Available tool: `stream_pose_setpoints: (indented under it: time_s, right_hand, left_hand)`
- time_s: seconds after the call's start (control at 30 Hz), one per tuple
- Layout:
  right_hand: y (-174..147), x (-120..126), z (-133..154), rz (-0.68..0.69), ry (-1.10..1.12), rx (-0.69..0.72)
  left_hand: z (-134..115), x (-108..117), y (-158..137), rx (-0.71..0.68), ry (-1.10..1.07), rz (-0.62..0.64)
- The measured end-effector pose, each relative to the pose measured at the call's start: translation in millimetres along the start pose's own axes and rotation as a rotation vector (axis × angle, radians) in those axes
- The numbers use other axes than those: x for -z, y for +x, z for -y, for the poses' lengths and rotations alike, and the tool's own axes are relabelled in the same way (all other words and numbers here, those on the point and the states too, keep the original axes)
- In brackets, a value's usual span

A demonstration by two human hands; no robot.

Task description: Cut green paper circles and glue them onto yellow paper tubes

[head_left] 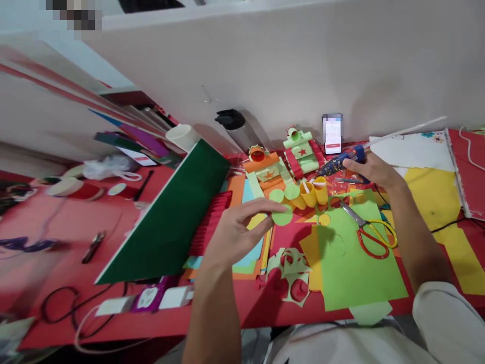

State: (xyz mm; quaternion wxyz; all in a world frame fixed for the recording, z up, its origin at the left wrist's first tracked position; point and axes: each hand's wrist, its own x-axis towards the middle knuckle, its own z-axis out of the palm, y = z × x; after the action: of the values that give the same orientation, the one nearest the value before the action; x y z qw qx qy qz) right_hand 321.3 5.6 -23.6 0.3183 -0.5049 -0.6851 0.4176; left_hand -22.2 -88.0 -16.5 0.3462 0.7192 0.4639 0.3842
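Note:
My left hand (pixel 242 225) pinches a light green paper circle (pixel 282 216) between thumb and fingertips. My right hand (pixel 373 169) is wrapped round a blue glue gun (pixel 341 161), its nozzle pointing left and down over the yellow paper tubes (pixel 320 189). More green circles (pixel 292 191) sit at the ends of tubes just beyond my left fingers. Behind them lie an orange paper figure (pixel 267 172) and a red and green paper figure (pixel 303 151) with a star. Scissors (pixel 366 227) with red and yellow handles rest partly open on a green paper sheet (pixel 356 273).
A dark green board (pixel 162 217) leans at a slant on the left. Behind stand a bottle (pixel 242 129) and a phone (pixel 333 134) against the wall. Cut paper scraps (pixel 290 270) lie in front. A power strip (pixel 149 296) with plugs and cables sits at the front left.

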Motion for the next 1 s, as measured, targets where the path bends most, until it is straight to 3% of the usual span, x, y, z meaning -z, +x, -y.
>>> stream_pose_setpoints:
  time_s: [0.1, 0.2, 0.37, 0.5, 0.73, 1.0]
  right_hand:
    - [0, 0, -4, 0.02, 0.028, -0.045]
    - [2, 0, -7, -0.051, 0.161, -0.03]
    - [7, 0, -14, -0.1, 0.324, -0.036]
    - [10, -2, -21, -0.114, 0.313, -0.061]
    - [9, -3, -22, -0.153, 0.298, -0.066]
    - [8, -1, -23, -0.154, 0.366, -0.085]
  left_hand:
    - [-2, 2, 13, 0.041, 0.011, -0.074]
    - [-3, 2, 30, 0.026, 0.017, -0.104]
    - [0, -5, 63, 0.022, 0.014, 0.046]
    - [4, -15, 81, 0.037, 0.111, 0.151]
    - [1, -29, 89, 0.0, 0.323, 0.185]
    - [1, -33, 94, 0.029, 0.409, 0.187]
